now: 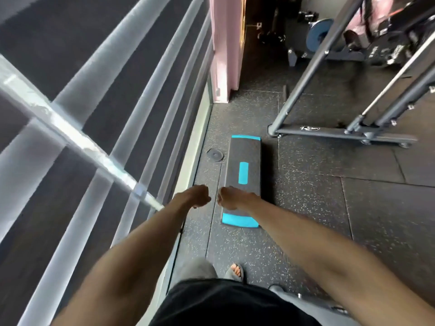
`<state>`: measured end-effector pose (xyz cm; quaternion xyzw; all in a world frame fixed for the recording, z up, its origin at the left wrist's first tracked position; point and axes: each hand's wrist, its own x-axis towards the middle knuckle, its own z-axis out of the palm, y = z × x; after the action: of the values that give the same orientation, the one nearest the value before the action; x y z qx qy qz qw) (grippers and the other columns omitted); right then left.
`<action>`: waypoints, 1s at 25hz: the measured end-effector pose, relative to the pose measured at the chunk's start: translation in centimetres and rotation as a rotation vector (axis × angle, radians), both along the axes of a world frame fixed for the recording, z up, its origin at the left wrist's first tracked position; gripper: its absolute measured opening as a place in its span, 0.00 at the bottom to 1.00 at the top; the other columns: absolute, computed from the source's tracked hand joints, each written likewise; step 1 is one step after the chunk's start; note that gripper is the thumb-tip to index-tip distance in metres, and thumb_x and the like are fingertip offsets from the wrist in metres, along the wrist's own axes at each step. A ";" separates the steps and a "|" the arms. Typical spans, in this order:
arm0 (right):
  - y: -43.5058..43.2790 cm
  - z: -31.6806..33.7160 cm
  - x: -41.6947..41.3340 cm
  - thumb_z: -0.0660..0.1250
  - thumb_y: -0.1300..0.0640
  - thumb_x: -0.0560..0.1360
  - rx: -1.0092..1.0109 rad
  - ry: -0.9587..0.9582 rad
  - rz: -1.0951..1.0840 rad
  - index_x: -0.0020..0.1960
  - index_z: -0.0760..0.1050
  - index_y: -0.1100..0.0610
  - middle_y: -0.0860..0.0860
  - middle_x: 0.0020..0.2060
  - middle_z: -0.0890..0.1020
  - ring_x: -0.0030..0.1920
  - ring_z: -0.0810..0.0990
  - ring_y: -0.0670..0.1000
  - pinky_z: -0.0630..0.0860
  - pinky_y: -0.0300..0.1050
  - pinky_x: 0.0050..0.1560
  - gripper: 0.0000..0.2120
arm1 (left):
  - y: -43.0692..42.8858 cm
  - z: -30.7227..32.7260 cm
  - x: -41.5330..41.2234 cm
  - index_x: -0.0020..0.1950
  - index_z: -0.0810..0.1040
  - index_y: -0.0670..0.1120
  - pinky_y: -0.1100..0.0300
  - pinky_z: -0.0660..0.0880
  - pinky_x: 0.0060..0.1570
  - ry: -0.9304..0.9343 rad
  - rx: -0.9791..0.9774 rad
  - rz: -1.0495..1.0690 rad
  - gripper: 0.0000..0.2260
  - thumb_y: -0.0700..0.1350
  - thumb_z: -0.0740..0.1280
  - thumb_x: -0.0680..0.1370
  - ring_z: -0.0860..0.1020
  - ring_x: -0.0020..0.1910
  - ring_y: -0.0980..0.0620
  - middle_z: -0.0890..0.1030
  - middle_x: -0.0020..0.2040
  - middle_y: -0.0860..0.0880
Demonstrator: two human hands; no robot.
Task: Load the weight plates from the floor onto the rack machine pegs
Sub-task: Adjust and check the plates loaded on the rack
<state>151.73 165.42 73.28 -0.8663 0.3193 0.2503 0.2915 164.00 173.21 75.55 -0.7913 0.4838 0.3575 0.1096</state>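
The step in hand looks like fetching a plate: left hand [196,196] and right hand [229,198] reach forward close together, fingers curled under, holding nothing. A small disc [215,154], possibly a plate, lies on the floor [306,208] just left of the board [243,177]; next means stooping to it. The rack [329,133] is cut off, its blue plate [317,35] blurred and its pegs unclear
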 end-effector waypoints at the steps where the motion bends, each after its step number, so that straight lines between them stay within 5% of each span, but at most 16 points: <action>1: -2.9 -0.1 1.1 0.61 0.53 0.82 0.008 0.003 -0.030 0.63 0.74 0.61 0.58 0.58 0.81 0.57 0.80 0.59 0.76 0.53 0.58 0.15 | -3.1 -0.1 1.3 0.61 0.78 0.39 0.55 0.78 0.46 0.004 -0.002 -0.018 0.16 0.50 0.61 0.82 0.82 0.52 0.43 0.81 0.58 0.41; 4: -11.4 -1.0 4.2 0.62 0.56 0.82 0.028 -0.010 -0.102 0.63 0.74 0.62 0.57 0.56 0.81 0.56 0.80 0.57 0.76 0.50 0.57 0.13 | -12.5 -1.0 4.7 0.64 0.76 0.40 0.54 0.77 0.52 0.038 -0.011 -0.045 0.16 0.50 0.62 0.82 0.81 0.54 0.44 0.80 0.59 0.42; 8: -24.6 -3.1 10.3 0.59 0.59 0.81 -0.012 0.005 -0.113 0.53 0.75 0.59 0.56 0.45 0.79 0.44 0.79 0.54 0.75 0.49 0.44 0.07 | -27.3 -2.6 11.0 0.64 0.75 0.41 0.61 0.74 0.40 0.090 -0.008 -0.152 0.14 0.47 0.61 0.83 0.80 0.43 0.50 0.79 0.50 0.45; 11: -35.8 -4.1 17.4 0.59 0.57 0.81 -0.041 0.007 -0.161 0.56 0.76 0.59 0.56 0.47 0.80 0.48 0.81 0.56 0.76 0.50 0.48 0.09 | -39.4 -3.7 17.7 0.63 0.74 0.41 0.63 0.72 0.33 0.109 0.011 -0.166 0.13 0.47 0.61 0.83 0.77 0.36 0.54 0.77 0.47 0.48; 14: -47.5 -3.4 23.7 0.59 0.55 0.82 -0.088 0.000 -0.273 0.64 0.74 0.61 0.61 0.59 0.80 0.59 0.79 0.62 0.75 0.52 0.58 0.15 | -51.9 -3.2 24.5 0.64 0.75 0.40 0.61 0.73 0.35 0.090 -0.007 -0.272 0.14 0.47 0.61 0.83 0.77 0.40 0.51 0.80 0.54 0.44; 17: -57.5 -1.1 28.1 0.60 0.57 0.80 -0.065 -0.048 -0.389 0.62 0.74 0.62 0.63 0.59 0.80 0.59 0.79 0.62 0.75 0.52 0.57 0.14 | -62.5 -1.3 30.2 0.62 0.75 0.38 0.59 0.74 0.33 0.075 -0.030 -0.318 0.15 0.48 0.60 0.83 0.80 0.41 0.47 0.81 0.56 0.41; 22: -74.1 0.4 33.4 0.58 0.58 0.80 -0.065 -0.030 -0.456 0.58 0.75 0.64 0.63 0.57 0.80 0.59 0.80 0.62 0.76 0.50 0.56 0.13 | -78.6 0.1 35.4 0.65 0.75 0.39 0.53 0.75 0.55 0.048 -0.094 -0.436 0.16 0.48 0.59 0.83 0.79 0.58 0.42 0.79 0.62 0.41; 25: -83.2 -0.3 36.0 0.57 0.59 0.82 -0.078 -0.014 -0.438 0.60 0.75 0.66 0.64 0.59 0.80 0.59 0.79 0.61 0.76 0.50 0.58 0.14 | -88.1 -0.4 38.0 0.64 0.76 0.38 0.55 0.76 0.52 0.070 -0.098 -0.503 0.16 0.47 0.59 0.83 0.80 0.57 0.42 0.79 0.61 0.41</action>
<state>187.70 82.20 73.03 -0.7886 0.5071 0.1628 0.3075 201.97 85.14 75.14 -0.6374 0.6856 0.3225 0.1399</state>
